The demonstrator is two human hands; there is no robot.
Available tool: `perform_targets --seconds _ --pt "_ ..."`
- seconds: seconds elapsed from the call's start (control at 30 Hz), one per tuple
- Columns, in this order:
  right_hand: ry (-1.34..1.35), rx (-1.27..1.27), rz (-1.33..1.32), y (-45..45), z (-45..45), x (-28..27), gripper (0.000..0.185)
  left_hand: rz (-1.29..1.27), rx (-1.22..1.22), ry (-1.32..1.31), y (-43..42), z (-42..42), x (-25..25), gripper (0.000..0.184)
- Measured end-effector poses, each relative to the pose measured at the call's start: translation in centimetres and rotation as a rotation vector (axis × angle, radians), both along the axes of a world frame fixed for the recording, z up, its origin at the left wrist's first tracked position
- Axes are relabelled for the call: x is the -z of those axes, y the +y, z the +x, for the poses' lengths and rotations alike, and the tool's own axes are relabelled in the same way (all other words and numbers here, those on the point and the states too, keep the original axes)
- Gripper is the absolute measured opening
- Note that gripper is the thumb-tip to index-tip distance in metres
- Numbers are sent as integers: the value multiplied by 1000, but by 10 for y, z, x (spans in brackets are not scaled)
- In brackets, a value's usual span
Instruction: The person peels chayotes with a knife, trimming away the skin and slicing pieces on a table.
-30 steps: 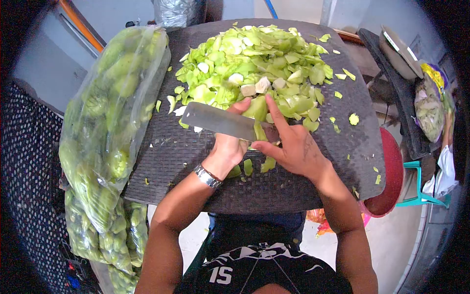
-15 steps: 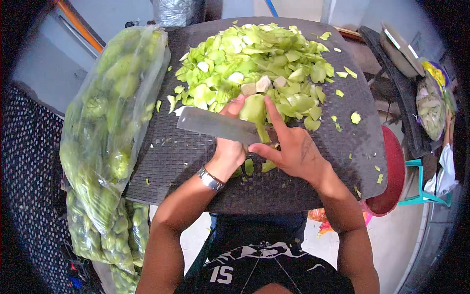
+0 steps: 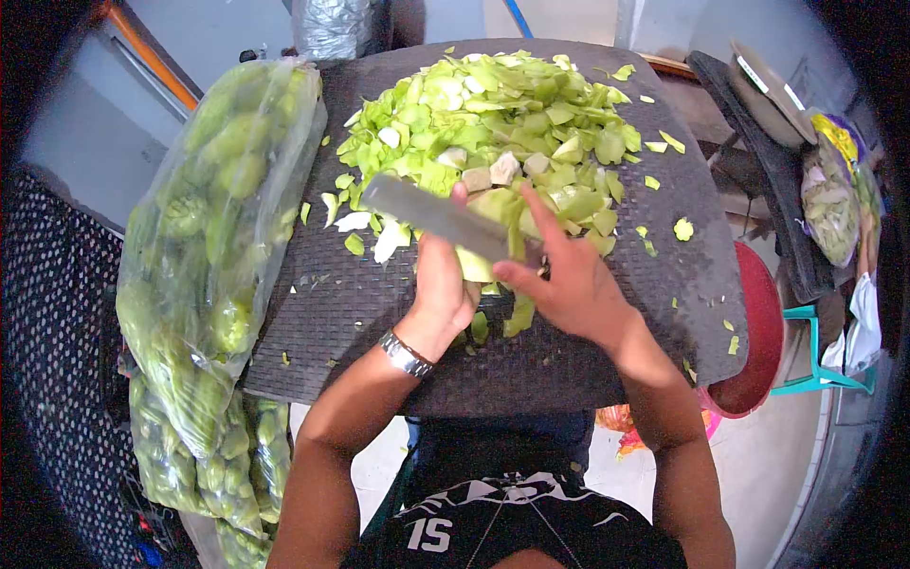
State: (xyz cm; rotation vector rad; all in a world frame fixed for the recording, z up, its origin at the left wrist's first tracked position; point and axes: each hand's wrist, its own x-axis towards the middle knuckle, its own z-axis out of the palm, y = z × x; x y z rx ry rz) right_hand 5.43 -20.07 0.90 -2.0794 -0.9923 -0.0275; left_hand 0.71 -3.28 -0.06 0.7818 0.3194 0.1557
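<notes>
My left hand [image 3: 444, 289] is closed around a pale green chayote [image 3: 474, 266], partly covered by the knife. In my right hand [image 3: 575, 284] is a broad-bladed knife [image 3: 441, 219], its handle mostly hidden by my fingers. The blade, slightly blurred, slants across the chayote with its tip toward the upper left. A strip of green peel [image 3: 518, 316] hangs below the blade near my right thumb. Just beyond my hands lies a large heap of green slices and peelings [image 3: 493, 114], with a few pale peeled chunks [image 3: 504, 169] at its near edge.
A long clear bag of chayotes [image 3: 223, 218] lies along the left of the dark woven-pattern table [image 3: 313, 322]. More filled bags [image 3: 204, 465] sit below it. To the right stand a red tub [image 3: 754, 332] and a teal stool [image 3: 806, 351]. Scraps dot the tabletop.
The knife has tilted more steeply, its handle end shifting down and right and its tip rising. My left hand has turned, and the peel strip now hangs lower.
</notes>
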Motion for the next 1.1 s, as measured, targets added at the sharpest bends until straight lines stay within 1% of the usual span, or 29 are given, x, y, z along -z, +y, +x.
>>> perform_targets --seconds 0.03,0.07,0.13,0.23,0.27,0.33,0.37,0.4,0.43,0.5,0.57,0.67,0.7,0.77,0.8,0.83,0.93,1.03,1.1 --pt "4 -15 -23 1 -3 -1 96 -10 30 32 1 -1 -1 49" --pt "8 -30 -45 3 -5 -1 98 -39 51 23 2 -1 0 50" --pt "-2 -57 -9 4 -8 1 100 -102 93 8 3 -1 6 52" --pt "90 -82 -43 2 -8 -9 99 -68 69 48 5 0 13 52" --pt "95 -61 -65 2 -8 -12 93 -55 60 55 5 1 13 52" --pt "104 -13 -106 1 -11 -15 83 -52 -59 47 -2 -4 11 49" --pt "76 -8 -58 0 -8 -13 76 -50 -118 42 -5 -6 10 47" --pt "49 -1 -10 -1 -2 -8 70 10 -58 -9 -1 -2 13 45" --pt "23 8 37 -3 4 -5 64 14 -15 -4 3 -1 15 45" --pt "246 80 62 -6 14 -2 56 28 71 -26 9 -2 11 46" --pt "636 16 153 -15 22 -11 58 60 162 -78 11 -5 -3 48" --pt "1123 -11 262 -23 28 -20 66 -71 119 -106 9 -3 -13 49" --pt "1096 -42 230 -19 23 -28 77 -131 89 -47 8 -1 -14 51" --pt "869 72 105 -12 14 -25 81 -150 152 -32 18 6 5 52" --pt "757 128 47 -9 9 -23 84 -159 186 -21 20 7 3 52" --pt "661 141 35 -6 7 -21 86 -128 119 58 16 6 2 52" --pt "300 65 58 0 0 -8 93 -157 14 9 7 8 -4 43" --pt "199 -33 -125 0 -7 -21 101 -132 56 82 12 6 3 46" --pt "108 -104 -61 3 -8 -8 104 -150 127 36 17 6 12 45"
